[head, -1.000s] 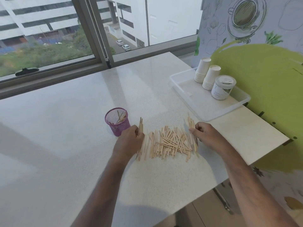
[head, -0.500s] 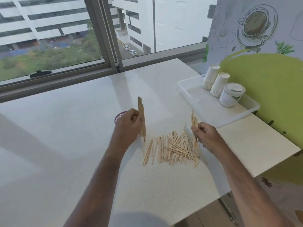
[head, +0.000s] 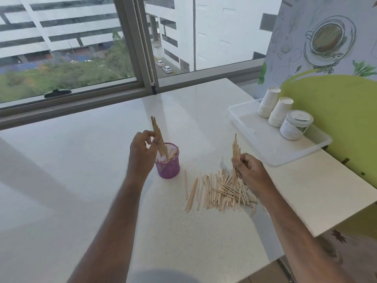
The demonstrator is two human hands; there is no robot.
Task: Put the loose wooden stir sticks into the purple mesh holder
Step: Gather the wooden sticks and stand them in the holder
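The person had two bare arms. No sleeves showed on them, right down to the bottom edge of the view. The left hand (head: 141,154) wore no glove, ring or watch that could be seen. The right hand (head: 252,173) was bare too, with nothing on the wrist.

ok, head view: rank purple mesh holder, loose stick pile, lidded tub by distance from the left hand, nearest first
1. purple mesh holder: right beside the left hand.
2. loose stick pile: on the table, to the hand's right.
3. lidded tub: in the white tray, far right.
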